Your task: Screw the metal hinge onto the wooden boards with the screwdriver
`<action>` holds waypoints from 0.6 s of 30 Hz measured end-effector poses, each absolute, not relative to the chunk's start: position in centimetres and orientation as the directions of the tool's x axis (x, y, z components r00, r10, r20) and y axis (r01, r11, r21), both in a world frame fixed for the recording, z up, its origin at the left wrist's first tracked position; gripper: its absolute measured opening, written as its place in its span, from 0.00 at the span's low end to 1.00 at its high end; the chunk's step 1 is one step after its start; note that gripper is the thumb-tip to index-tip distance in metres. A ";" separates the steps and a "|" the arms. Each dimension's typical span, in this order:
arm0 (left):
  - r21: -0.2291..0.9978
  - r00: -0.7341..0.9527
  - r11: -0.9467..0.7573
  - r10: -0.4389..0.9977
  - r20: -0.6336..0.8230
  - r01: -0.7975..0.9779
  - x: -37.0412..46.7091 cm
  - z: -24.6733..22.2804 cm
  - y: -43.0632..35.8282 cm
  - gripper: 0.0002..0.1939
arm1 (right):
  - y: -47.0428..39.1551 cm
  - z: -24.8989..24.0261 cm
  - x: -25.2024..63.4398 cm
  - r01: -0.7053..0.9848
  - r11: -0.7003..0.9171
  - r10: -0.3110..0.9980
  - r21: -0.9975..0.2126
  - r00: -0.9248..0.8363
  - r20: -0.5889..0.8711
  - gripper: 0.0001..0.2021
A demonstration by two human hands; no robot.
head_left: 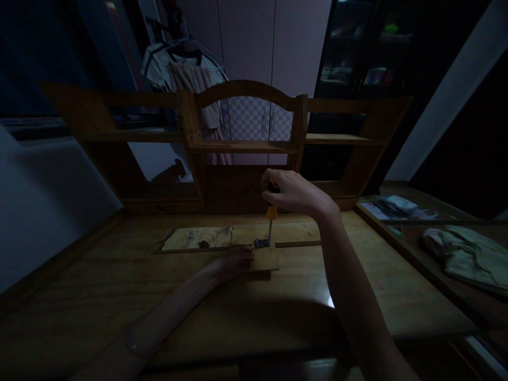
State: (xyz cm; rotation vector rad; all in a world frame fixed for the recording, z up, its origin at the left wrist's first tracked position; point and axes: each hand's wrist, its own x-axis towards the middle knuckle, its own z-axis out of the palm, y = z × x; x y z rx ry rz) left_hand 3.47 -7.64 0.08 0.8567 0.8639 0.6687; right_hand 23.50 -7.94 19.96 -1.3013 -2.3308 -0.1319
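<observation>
My right hand (291, 191) is wrapped round the handle of a screwdriver (271, 212) with a yellow and black grip. Its shaft points down, nearly upright, and the tip meets a small metal hinge (261, 243). That hinge lies at the edge of a small wooden board (265, 259). My left hand (237, 258) grips the board's left side close to the hinge, with its fingers bent and partly in shadow. Behind it, a longer pale wooden panel (198, 238) with a worn, stained surface lies flat on the wooden desk (293, 312).
A wooden shelf unit (242, 147) with an arched top stands along the desk's back. To the right, papers and plastic wrapping (395, 206) and a pale cloth bag (466, 254) lie on another surface. Clothes (190, 74) hang before a wardrobe (254, 42). The room is dim.
</observation>
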 end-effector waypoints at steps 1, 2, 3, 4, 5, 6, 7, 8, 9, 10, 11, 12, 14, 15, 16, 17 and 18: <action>0.848 0.495 0.501 0.788 -0.365 -0.171 3.5 -0.1 -7.6 0.15 | -7.8 19.9 23.5 0.826 0.550 0.774 -0.126 -0.447 0.448 0.06; 0.846 0.499 0.501 0.789 -0.360 -0.182 3.5 -0.2 -7.5 0.15 | -7.7 19.7 23.4 0.831 0.544 0.772 -0.112 -0.444 0.455 0.06; 0.844 0.496 0.501 0.791 -0.357 -0.192 3.4 -0.3 -7.5 0.15 | -7.6 19.6 23.4 0.842 0.531 0.773 -0.096 -0.435 0.462 0.06; 0.843 0.492 0.501 0.795 -0.356 -0.198 3.4 -0.5 -7.4 0.14 | -7.6 19.5 23.3 0.854 0.514 0.776 -0.080 -0.424 0.467 0.07; 0.842 0.490 0.502 0.795 -0.359 -0.196 3.3 -0.5 -7.4 0.14 | -7.6 19.5 23.3 0.865 0.497 0.780 -0.064 -0.414 0.469 0.09; 0.843 0.492 0.504 0.792 -0.362 -0.190 3.3 -0.6 -7.4 0.14 | -7.6 19.5 23.2 0.874 0.483 0.786 -0.053 -0.405 0.467 0.10; 0.843 0.494 0.505 0.789 -0.364 -0.185 3.2 -0.7 -7.4 0.14 | -7.6 19.5 23.2 0.878 0.475 0.791 -0.052 -0.401 0.462 0.12; 0.844 0.497 0.504 0.788 -0.364 -0.182 3.2 -0.7 -7.3 0.14 | -7.6 19.5 23.2 0.878 0.475 0.796 -0.059 -0.400 0.454 0.13; 0.844 0.499 0.504 0.787 -0.362 -0.183 3.1 -0.8 -7.3 0.14 | -7.6 19.6 23.3 0.873 0.482 0.799 -0.074 -0.403 0.447 0.14; 0.843 0.497 0.506 0.788 -0.364 -0.185 3.1 -1.0 -7.2 0.13 | -7.6 19.6 23.3 0.864 0.495 0.798 -0.091 -0.411 0.440 0.14; 0.840 0.486 0.509 0.792 -0.369 -0.191 3.0 -1.2 -7.1 0.13 | -7.6 19.6 23.3 0.853 0.510 0.795 -0.108 -0.420 0.437 0.13; 0.836 0.475 0.511 0.796 -0.374 -0.198 3.0 -1.4 -7.0 0.13 | -7.6 19.6 23.3 0.843 0.525 0.789 -0.118 -0.430 0.439 0.12; 0.832 0.473 0.512 0.800 -0.370 -0.215 2.9 -1.7 -6.8 0.13 | -7.6 19.5 23.3 0.838 0.535 0.779 -0.111 -0.438 0.449 0.10; 0.833 0.485 0.506 0.799 -0.356 -0.223 2.8 -1.8 -6.8 0.13 | -7.5 19.4 23.2 0.843 0.530 0.777 -0.096 -0.436 0.455 0.10; 0.837 0.502 0.498 0.796 -0.339 -0.225 2.7 -1.8 -6.8 0.13 | -7.5 19.4 23.2 0.853 0.517 0.776 -0.077 -0.429 0.462 0.09; 0.842 0.511 0.492 0.794 -0.329 -0.222 2.7 -1.7 -6.9 0.13 | -7.5 19.3 23.2 0.865 0.498 0.779 -0.055 -0.418 0.467 0.10; 0.846 0.506 0.490 0.795 -0.334 -0.212 2.7 -1.5 -7.0 0.13 | -7.5 19.3 23.2 0.878 0.478 0.784 -0.036 -0.408 0.468 0.11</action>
